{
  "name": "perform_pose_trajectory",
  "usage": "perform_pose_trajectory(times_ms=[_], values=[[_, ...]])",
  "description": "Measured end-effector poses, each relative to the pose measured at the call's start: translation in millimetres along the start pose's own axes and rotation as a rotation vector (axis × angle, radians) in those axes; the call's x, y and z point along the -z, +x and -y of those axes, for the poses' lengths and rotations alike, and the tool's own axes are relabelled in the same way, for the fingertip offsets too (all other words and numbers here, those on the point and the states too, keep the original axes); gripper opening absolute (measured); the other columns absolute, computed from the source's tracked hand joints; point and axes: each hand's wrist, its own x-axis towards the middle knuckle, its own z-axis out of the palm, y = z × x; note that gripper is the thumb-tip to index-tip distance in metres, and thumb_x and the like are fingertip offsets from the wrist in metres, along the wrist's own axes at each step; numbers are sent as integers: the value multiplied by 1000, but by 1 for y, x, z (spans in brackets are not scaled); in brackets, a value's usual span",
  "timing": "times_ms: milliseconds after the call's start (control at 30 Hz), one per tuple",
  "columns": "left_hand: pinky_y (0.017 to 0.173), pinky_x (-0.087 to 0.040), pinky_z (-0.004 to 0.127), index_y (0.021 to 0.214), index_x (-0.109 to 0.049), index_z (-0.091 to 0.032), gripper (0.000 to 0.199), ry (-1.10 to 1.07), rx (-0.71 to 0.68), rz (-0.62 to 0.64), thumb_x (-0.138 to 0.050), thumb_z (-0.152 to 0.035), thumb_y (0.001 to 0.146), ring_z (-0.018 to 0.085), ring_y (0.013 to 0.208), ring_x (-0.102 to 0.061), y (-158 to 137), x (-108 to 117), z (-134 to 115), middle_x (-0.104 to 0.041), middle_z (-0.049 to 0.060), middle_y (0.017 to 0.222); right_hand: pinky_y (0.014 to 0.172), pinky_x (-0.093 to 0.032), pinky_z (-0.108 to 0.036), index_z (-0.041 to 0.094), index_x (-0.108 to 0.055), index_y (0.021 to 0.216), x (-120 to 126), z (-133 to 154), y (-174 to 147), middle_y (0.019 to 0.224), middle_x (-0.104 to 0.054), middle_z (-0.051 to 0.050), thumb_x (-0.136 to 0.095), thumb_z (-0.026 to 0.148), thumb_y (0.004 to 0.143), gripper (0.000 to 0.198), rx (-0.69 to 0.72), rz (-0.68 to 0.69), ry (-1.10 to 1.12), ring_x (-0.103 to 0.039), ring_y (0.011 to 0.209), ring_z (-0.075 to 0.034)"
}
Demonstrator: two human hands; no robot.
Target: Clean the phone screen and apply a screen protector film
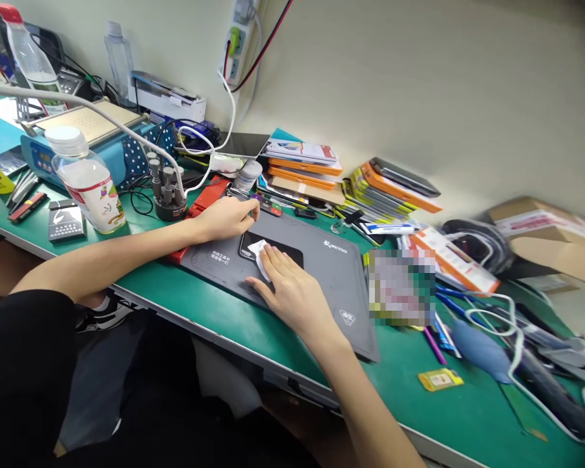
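Observation:
A black smartphone (292,254) lies flat on a grey work mat (331,286), its dark glossy face up. My right hand (295,296) rests over it, fingers pressing a white tissue (258,250) against the glass, thumb held apart. Just beyond the phone's left end, my left hand (227,219) hovers or rests above the mat with its fingers curled in. What those fingers hold, if anything, is hidden. Beneath the left wrist runs a red tool or stand (207,198) along the mat's left edge.
On the left stand a drink bottle (90,185), a screwdriver holder (168,195) and a blue machine (43,156). Stacked boxes (302,162) line the wall. A blue air blower (480,348), white cable (518,351) and yellow packet (440,379) lie rightward on the green bench (400,390).

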Motion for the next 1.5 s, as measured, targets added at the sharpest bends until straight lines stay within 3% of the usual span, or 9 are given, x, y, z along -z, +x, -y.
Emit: perform_pose_trajectory(times_ms=[167, 433, 633, 733, 867, 1033, 1133, 1367, 1500], values=[[83, -55, 31, 110, -74, -19, 26, -85, 19, -27, -52, -13, 100, 21, 86, -82, 1, 1, 0, -87, 3, 91, 134, -46, -57, -4, -61, 160, -6, 5, 14, 167, -57, -30, -45, 60, 117, 79, -51, 28, 39, -59, 157, -40], [85, -57, 31, 104, -73, -20, 23, -176, 34, -38, -52, -12, 98, 19, 82, -81, 2, -3, 1, -84, 0, 81, 137, -41, -57, 0, -54, 168, -11, 13, -8, 175, -49, -25, -30, 68, 118, 88, -86, 13, 128, -49, 165, -37], [79, -54, 29, 93, -72, -21, 26, -244, 52, -75, -47, -15, 97, 18, 75, -77, 2, 2, -1, -79, -1, 72, 143, -27, -57, -1, -43, 174, -16, 3, 27, 183, -36, -25, -21, 68, 118, 92, -199, 114, 190, -36, 172, -35], [76, -49, 30, 82, -71, -22, 31, -194, 79, -125, -44, -18, 97, 17, 69, -72, 2, 5, 1, -75, -1, 65, 143, -25, -59, 3, -40, 176, -16, 10, 27, 184, -34, -24, -22, 69, 117, 91, -200, 118, 201, -31, 174, -35], [72, -42, 33, 74, -71, -21, 32, -34, 109, -203, -46, -22, 94, 19, 69, -68, 3, 2, 4, -78, 4, 74, 142, -31, -60, 4, -40, 177, -13, 22, 7, 184, -36, -25, -29, 71, 116, 91, -117, 96, 170, -35, 172, -36], [66, -33, 36, 71, -71, -21, 32, 85, 110, -147, -48, -23, 94, 21, 70, -66, 3, 2, 2, -80, 7, 77, 141, -33, -59, 1, -47, 172, -11, 15, 33, 180, -41, -28, -33, 69, 116, 89, -130, 139, 144, -42, 169, -39], [65, -31, 36, 70, -71, -21, 33, 105, 114, -166, -48, -22, 93, 20, 66, -62, 2, 5, 0, -79, 7, 75, 142, -29, -57, -2, -46, 171, -9, 14, 53, 181, -38, -29, -34, 67, 117, 89, -148, 178, 156, -38, 171, -38], [63, -26, 36, 70, -73, -20, 32, 148, 89, -145, -49, -24, 91, 20, 63, -60, 3, 3, 2, -78, 8, 73, 142, -30, -57, -3, -42, 174, -9, 35, 21, 182, -37, -29, -38, 73, 114, 96, -99, 109, 144, -39, 171, -38], [63, -26, 36, 68, -70, -20, 32, 150, 76, -152, -48, -24, 90, 20, 62, -58, 4, 3, 4, -77, 8, 72, 141, -31, -59, 0, -45, 173, -11, 28, 38, 180, -40, -29, -36, 71, 115, 93, -131, 107, 150, -39, 171, -39]])
